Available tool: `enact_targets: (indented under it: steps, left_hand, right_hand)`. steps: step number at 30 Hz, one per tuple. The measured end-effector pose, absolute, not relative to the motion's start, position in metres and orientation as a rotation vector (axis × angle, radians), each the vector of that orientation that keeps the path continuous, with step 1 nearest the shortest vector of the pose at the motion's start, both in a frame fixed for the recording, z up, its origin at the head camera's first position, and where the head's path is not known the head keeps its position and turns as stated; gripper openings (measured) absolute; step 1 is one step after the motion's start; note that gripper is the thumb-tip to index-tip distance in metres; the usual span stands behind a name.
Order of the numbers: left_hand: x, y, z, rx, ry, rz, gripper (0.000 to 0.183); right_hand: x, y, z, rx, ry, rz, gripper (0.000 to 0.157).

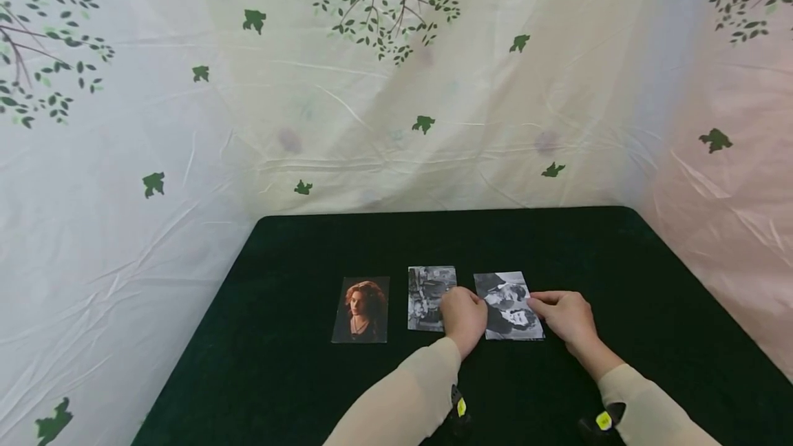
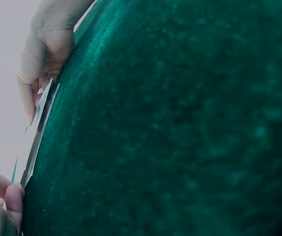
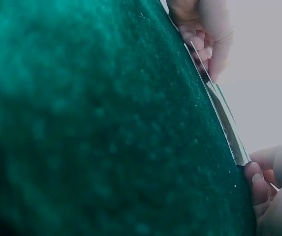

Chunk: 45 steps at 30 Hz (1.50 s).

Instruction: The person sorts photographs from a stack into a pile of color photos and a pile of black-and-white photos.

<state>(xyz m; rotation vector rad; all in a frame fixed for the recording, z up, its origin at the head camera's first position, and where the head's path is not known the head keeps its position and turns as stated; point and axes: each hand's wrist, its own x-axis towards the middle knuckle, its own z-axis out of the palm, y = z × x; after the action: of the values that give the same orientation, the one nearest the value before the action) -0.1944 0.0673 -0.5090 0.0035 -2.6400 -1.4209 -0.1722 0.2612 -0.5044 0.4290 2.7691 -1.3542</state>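
Observation:
Several black-and-white photo cards point(image 1: 511, 305) lie loosely stacked between the two hands, low over the dark green cloth. The left hand point(image 1: 464, 319) pinches their left edge and partly covers the middle photo point(image 1: 427, 298) in the head view. At the opposite edge, the right hand point(image 1: 568, 319) grips the stack between thumb and fingers. Seen edge-on in the right wrist view, the cards point(image 3: 224, 115) are slightly fanned apart, with the right hand's fingertips point(image 3: 253, 172) at the near end. The left wrist view shows the left hand's fingertips point(image 2: 15, 196) on the other end.
A colour portrait photo point(image 1: 361, 312) lies left of the middle photo. The table point(image 1: 279, 253) has a dark green cloth and rounded far corners. Behind and at the sides hang pale curtains point(image 1: 372, 157) with printed green leaves. Each wrist wears a black camera strap.

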Motion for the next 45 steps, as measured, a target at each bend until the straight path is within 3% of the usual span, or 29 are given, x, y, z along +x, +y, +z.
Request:
enact_targets:
  steps: [18, 45]
  left_hand:
    - [-0.1891, 0.0684, -0.5102, -0.003, -2.571, -1.344, 0.016]
    - [-0.1919, 0.0697, -0.5151, -0.031, -2.605, -1.408, 0.014]
  right_hand:
    - [-0.1728, 0.2558, -0.5038, 0.416, 2.837, -1.262, 0.031]
    - [-0.1714, 0.2566, -0.5033, 0.422, 2.855, -1.228, 0.030]
